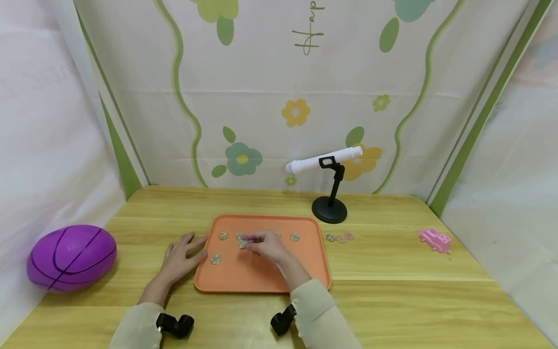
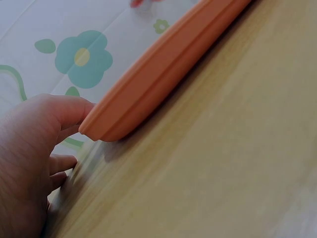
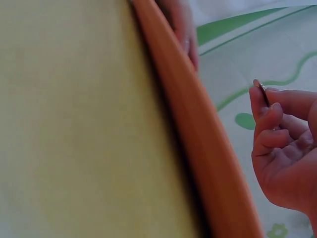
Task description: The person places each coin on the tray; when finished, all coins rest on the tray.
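One coin [image 1: 242, 245] shows its face upward in the right grip [image 1: 269, 248]

Yellowish wood-grain desk [image 1: 392, 310] with several small objects spread across it.
A shallow orange tray [image 1: 235, 278], rectangular with rounded corners, lies flat near the middle. At the left side sits a purple ball [image 1: 71, 258] with black curved lines. Behind the tray's far right corner stands a black microphone stand [image 1: 329, 210]. Three coins [image 1: 341, 239] lie just right of the tray; farther right is a pink toy [image 1: 435, 241].
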`<state>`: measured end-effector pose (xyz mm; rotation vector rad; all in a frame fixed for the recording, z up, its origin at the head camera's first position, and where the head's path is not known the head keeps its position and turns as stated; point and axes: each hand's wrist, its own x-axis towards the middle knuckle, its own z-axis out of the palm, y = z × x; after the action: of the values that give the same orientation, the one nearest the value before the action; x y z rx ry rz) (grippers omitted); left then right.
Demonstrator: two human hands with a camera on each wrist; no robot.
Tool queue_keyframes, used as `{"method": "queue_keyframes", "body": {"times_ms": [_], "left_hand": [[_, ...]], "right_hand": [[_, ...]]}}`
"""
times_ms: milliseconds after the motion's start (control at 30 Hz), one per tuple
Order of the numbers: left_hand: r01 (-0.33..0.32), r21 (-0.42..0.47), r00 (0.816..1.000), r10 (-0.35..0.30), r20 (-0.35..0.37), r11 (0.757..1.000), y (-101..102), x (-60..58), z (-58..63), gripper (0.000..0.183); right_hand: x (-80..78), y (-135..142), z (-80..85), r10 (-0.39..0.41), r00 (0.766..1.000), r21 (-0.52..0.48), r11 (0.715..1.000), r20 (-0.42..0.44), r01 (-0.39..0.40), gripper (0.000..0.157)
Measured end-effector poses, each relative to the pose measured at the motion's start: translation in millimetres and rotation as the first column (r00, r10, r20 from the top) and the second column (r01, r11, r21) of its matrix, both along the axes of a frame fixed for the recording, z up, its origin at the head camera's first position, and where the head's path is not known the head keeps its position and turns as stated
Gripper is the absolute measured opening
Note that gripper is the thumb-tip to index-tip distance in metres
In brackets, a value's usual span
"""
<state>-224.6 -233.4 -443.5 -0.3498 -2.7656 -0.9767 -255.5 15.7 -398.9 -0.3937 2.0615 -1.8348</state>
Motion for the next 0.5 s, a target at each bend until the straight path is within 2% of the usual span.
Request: {"method": "queue_keyframes", "body": {"times_ms": [100, 200, 367, 500], "left_hand": [[0.000, 0.000, 1.000, 0.000, -0.003, 1.000, 0.3, 0.2, 0.1, 0.048], [0.004, 0.004, 1.000, -0.004, -0.009, 1.000, 0.4, 0.5, 0.7, 0.048], [0.004, 0.002, 1.000, -0.004, 0.001, 1.000, 0.0, 0.3, 0.9, 0.048], [0.002, 0.001, 1.000, -0.002, 0.012, 1.000, 0.0, -0.9, 0.5, 0.048]], "right_hand": [[-2.9, -9.4, -15.2, -0.019, 1.000, 0.034, 0.999, 0.000, 0.019, 0.022], [-3.5, -14.3, -23.6, -0.031, 1.000, 0.051, 0.998, 0.000, 0.031, 0.019], [-2.4, -16.7, -30.2, -0.034, 0.999, 0.064, 0.997, 0.003, 0.034, 0.017], [-2.0, -18.2, -32.6, -0.023, 0.999, 0.071, 0.997, -0.031, 0.025, 0.017]]}}
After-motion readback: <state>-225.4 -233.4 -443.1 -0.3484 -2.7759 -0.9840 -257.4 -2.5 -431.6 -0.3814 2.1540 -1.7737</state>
